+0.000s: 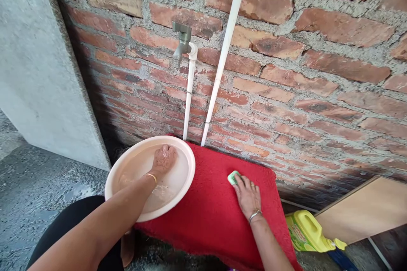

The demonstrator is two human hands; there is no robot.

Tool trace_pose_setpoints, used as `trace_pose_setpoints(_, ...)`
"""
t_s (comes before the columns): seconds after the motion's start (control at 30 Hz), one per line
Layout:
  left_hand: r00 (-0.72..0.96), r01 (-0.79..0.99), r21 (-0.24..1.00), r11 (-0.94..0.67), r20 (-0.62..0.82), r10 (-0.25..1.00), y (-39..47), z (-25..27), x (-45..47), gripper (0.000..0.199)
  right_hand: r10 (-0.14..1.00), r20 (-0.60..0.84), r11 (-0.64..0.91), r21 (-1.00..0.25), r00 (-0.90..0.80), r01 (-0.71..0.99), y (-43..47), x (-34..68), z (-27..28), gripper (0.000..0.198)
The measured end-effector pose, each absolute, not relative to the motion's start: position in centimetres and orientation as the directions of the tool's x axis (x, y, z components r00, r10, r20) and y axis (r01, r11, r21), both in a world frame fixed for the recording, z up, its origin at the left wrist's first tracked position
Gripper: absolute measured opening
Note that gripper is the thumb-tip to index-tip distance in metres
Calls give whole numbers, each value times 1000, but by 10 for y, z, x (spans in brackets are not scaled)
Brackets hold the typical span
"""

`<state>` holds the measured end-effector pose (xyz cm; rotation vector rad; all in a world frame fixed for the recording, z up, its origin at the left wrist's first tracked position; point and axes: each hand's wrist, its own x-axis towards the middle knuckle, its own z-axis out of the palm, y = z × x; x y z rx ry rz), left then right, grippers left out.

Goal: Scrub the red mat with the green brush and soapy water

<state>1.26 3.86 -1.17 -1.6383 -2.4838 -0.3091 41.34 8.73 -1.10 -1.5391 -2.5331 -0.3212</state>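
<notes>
My left hand is inside a pale pink plastic basin of cloudy water, near its far side. Its fingers are curled closed, and whatever they might hold is hidden. The basin rests on the left end of a red cloth-covered surface. Over toward the right part of that cloth, my right hand grips a light green bar of soap by the fingertips. The soap appears to touch the cloth.
A grey tap on a white pipe stands against the brick wall, beside a taller white pipe. A yellow jug and a wooden board sit at lower right. A concrete slab leans at left over wet floor.
</notes>
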Motion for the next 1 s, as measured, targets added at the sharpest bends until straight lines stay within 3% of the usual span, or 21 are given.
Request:
trace_pose_setpoints(0.1, -386, 922, 62, 382, 226, 894, 39, -11, 12, 34, 950, 240, 177, 113, -199, 978, 115, 449, -6, 48)
trace_pose_setpoints(0.23, -383, 924, 81, 374, 233, 894, 39, -10, 14, 32, 955, 291, -80, 78, 54, 994, 119, 497, -9, 54)
trace_pose_setpoints(0.47, -411, 911, 112, 398, 161, 897, 37, 4, 20, 31, 888, 391, -205, -133, 241, 970, 101, 528, -11, 62)
trace_pose_setpoints(0.57, -412, 909, 134, 394, 147, 899, 37, 10, 22, 31, 854, 516, -13, -102, 65, 995, 92, 506, -8, 62)
trace_pose_setpoints(0.67, -423, 903, 151, 402, 154, 893, 38, 11, 23, 30, 811, 502, 346, 3, -301, 938, 63, 459, -13, 54)
trace_pose_setpoints(0.73, -428, 901, 153, 406, 158, 890, 38, 10, 23, 30, 711, 450, 576, 69, -541, 815, 31, 419, -22, 46)
trace_pose_setpoints(0.8, -427, 902, 145, 407, 156, 891, 38, 9, 23, 31, 538, 411, 762, 137, -736, 633, -1, 381, -32, 43)
trace_pose_setpoints(0.9, -417, 907, 134, 399, 151, 896, 37, 8, 22, 33, 381, 374, 870, 166, -846, 465, -24, 346, -37, 49)
trace_pose_setpoints(1.0, -410, 910, 138, 391, 151, 900, 37, 7, 22, 33, 518, 371, 790, 139, -771, 597, -1, 348, -31, 43)
